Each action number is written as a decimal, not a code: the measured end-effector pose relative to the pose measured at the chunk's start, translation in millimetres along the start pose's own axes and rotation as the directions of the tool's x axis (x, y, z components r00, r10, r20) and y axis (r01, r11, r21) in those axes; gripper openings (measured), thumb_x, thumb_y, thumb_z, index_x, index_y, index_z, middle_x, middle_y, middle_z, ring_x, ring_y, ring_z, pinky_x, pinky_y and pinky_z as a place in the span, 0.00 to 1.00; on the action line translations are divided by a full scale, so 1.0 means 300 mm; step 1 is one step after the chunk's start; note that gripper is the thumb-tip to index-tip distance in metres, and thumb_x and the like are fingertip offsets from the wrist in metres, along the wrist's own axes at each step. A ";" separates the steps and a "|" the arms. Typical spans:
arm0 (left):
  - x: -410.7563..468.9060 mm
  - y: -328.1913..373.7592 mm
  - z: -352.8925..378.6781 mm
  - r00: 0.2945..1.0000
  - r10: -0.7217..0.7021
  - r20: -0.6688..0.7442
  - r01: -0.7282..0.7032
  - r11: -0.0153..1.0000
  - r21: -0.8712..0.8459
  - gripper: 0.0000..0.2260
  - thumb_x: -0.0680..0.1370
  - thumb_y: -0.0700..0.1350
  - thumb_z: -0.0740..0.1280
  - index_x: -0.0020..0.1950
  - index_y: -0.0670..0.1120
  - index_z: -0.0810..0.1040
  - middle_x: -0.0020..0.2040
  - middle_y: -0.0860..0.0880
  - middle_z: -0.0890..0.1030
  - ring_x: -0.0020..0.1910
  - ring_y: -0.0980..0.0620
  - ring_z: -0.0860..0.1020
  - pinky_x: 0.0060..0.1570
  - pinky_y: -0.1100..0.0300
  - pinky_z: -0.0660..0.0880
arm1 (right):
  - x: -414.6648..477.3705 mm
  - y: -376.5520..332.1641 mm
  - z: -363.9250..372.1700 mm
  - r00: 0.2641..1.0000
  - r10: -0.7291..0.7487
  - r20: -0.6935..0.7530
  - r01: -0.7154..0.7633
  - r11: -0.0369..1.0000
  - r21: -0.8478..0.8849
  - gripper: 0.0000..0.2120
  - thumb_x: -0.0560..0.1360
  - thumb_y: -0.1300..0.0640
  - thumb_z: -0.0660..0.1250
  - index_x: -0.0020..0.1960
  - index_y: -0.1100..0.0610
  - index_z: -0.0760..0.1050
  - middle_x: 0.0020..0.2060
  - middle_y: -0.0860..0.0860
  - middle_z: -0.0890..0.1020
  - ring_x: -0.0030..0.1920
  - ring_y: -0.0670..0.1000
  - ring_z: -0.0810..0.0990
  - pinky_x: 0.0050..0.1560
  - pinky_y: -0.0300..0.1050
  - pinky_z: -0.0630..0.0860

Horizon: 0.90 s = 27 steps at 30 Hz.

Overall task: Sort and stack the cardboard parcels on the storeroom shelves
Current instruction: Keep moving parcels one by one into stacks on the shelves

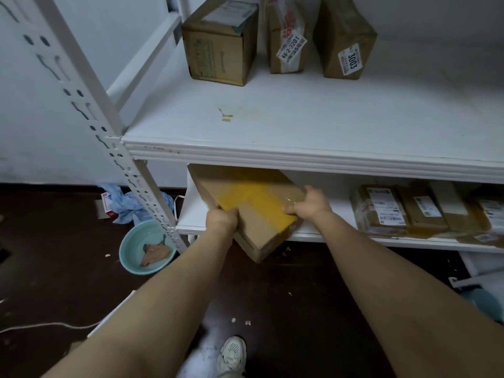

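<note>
A flat cardboard parcel with a broad yellow tape band (253,203) lies at an angle on the lower shelf (327,236), its near corner jutting past the shelf's front edge. My left hand (221,221) grips its left near edge. My right hand (309,203) grips its right edge. On the upper shelf (300,126) stand three cardboard parcels at the back: a cube-shaped box (219,42), a taped parcel with a label reading 46-2-3201 (286,36) and a parcel labelled 3003 (345,39). Several labelled parcels (409,208) lie side by side at the right of the lower shelf.
The white perforated shelf upright (90,105) slants down at left. On the dark floor sit a teal bowl (146,246) with a brown scrap in it, blue cloth (128,203), a white cord (49,326) and small debris. My shoe (231,356) shows at the bottom.
</note>
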<state>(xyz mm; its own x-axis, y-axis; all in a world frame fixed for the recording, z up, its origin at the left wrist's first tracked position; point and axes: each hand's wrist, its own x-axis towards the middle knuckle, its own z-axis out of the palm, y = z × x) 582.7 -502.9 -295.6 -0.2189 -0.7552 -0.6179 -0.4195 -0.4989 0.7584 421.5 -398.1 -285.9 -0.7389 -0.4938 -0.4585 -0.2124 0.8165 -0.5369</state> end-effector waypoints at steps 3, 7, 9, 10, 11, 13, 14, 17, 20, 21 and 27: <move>0.019 0.021 -0.033 0.995 0.096 -0.035 -0.094 0.995 0.040 0.08 0.78 0.36 0.63 0.57 0.42 0.76 0.63 0.40 0.76 0.62 0.39 0.74 0.63 0.51 0.72 | -0.021 -0.002 0.028 0.998 0.018 0.066 -0.025 0.994 0.105 0.39 0.67 0.45 0.77 0.72 0.56 0.66 0.68 0.53 0.73 0.65 0.56 0.73 0.61 0.50 0.75; 0.014 0.017 -0.090 0.992 0.128 -0.015 -0.126 0.986 0.105 0.12 0.78 0.33 0.60 0.58 0.45 0.76 0.62 0.42 0.77 0.60 0.41 0.75 0.63 0.51 0.72 | -0.086 -0.028 0.109 0.974 0.006 0.227 -0.111 0.884 0.454 0.31 0.77 0.51 0.68 0.76 0.47 0.59 0.70 0.48 0.70 0.66 0.53 0.72 0.60 0.51 0.77; 0.004 0.010 -0.116 0.990 0.135 -0.049 -0.127 0.982 0.139 0.19 0.78 0.34 0.61 0.69 0.41 0.70 0.64 0.41 0.75 0.63 0.40 0.73 0.64 0.51 0.71 | -0.106 -0.053 0.144 0.967 -0.028 0.252 -0.116 0.835 0.538 0.29 0.79 0.53 0.64 0.77 0.45 0.57 0.72 0.47 0.67 0.68 0.53 0.70 0.63 0.53 0.75; 0.008 0.003 -0.131 0.987 0.137 -0.083 -0.123 0.980 0.159 0.20 0.78 0.35 0.62 0.70 0.40 0.68 0.65 0.40 0.75 0.63 0.40 0.73 0.63 0.51 0.72 | -0.115 -0.067 0.157 0.965 -0.045 0.260 -0.114 0.819 0.563 0.28 0.80 0.53 0.63 0.77 0.46 0.56 0.73 0.47 0.66 0.69 0.53 0.69 0.64 0.53 0.74; 0.010 -0.004 -0.149 0.983 0.137 -0.122 -0.114 0.978 0.176 0.19 0.78 0.37 0.63 0.70 0.39 0.69 0.64 0.40 0.75 0.62 0.40 0.74 0.62 0.51 0.73 | -0.120 -0.081 0.171 0.961 -0.054 0.271 -0.115 0.813 0.571 0.27 0.81 0.54 0.61 0.77 0.47 0.55 0.73 0.47 0.64 0.70 0.53 0.68 0.64 0.52 0.74; 0.022 -0.017 -0.186 0.974 0.108 -0.201 -0.074 0.982 0.174 0.17 0.77 0.41 0.65 0.66 0.40 0.72 0.60 0.40 0.78 0.58 0.40 0.77 0.58 0.51 0.75 | -0.130 -0.112 0.206 0.957 -0.080 0.279 -0.103 0.806 0.583 0.28 0.81 0.54 0.60 0.78 0.48 0.53 0.74 0.47 0.62 0.71 0.53 0.67 0.65 0.52 0.73; 0.028 -0.019 -0.202 0.966 0.083 -0.246 -0.042 0.985 0.168 0.17 0.76 0.44 0.67 0.63 0.40 0.74 0.58 0.40 0.79 0.56 0.41 0.77 0.57 0.51 0.76 | -0.132 -0.125 0.223 0.957 -0.084 0.278 -0.102 0.799 0.592 0.29 0.81 0.53 0.60 0.78 0.48 0.52 0.75 0.48 0.61 0.72 0.53 0.66 0.65 0.51 0.73; 0.036 -0.027 -0.256 0.941 -0.046 -0.335 0.070 0.996 0.061 0.19 0.74 0.47 0.71 0.60 0.38 0.74 0.54 0.39 0.79 0.52 0.41 0.78 0.50 0.53 0.77 | -0.138 -0.170 0.277 0.953 -0.084 0.291 -0.113 0.792 0.600 0.30 0.82 0.53 0.59 0.79 0.47 0.48 0.77 0.49 0.57 0.73 0.54 0.64 0.64 0.49 0.74; 0.061 -0.030 -0.287 0.945 -0.067 -0.320 0.069 0.998 -0.004 0.17 0.76 0.45 0.69 0.60 0.36 0.75 0.55 0.38 0.80 0.53 0.41 0.78 0.47 0.54 0.74 | -0.143 -0.211 0.316 0.952 -0.083 0.294 -0.125 0.773 0.622 0.29 0.83 0.54 0.57 0.79 0.48 0.47 0.78 0.49 0.55 0.74 0.54 0.63 0.61 0.47 0.74; 0.068 -0.030 -0.296 0.946 -0.060 -0.320 0.056 0.998 -0.021 0.16 0.76 0.44 0.68 0.60 0.36 0.76 0.56 0.38 0.79 0.55 0.41 0.78 0.51 0.54 0.75 | -0.148 -0.226 0.325 0.954 -0.079 0.289 -0.126 0.770 0.626 0.29 0.83 0.55 0.56 0.79 0.48 0.46 0.78 0.49 0.54 0.74 0.55 0.63 0.61 0.47 0.74; 0.100 -0.036 -0.322 0.955 -0.026 -0.295 0.003 0.997 -0.076 0.14 0.77 0.33 0.62 0.62 0.39 0.77 0.59 0.42 0.80 0.61 0.43 0.77 0.61 0.57 0.72 | -0.143 -0.299 0.361 0.954 -0.057 0.296 -0.151 0.759 0.633 0.28 0.84 0.56 0.54 0.79 0.48 0.45 0.78 0.49 0.52 0.73 0.55 0.65 0.62 0.45 0.74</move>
<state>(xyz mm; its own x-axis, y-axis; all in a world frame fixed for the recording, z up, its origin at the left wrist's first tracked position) 665.8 -561.3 -302.3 0.0611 -0.8339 -0.5486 -0.3522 -0.5322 0.7698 541.5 -482.6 -294.6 -0.5037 -0.6056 -0.6161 0.3549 0.5051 -0.7867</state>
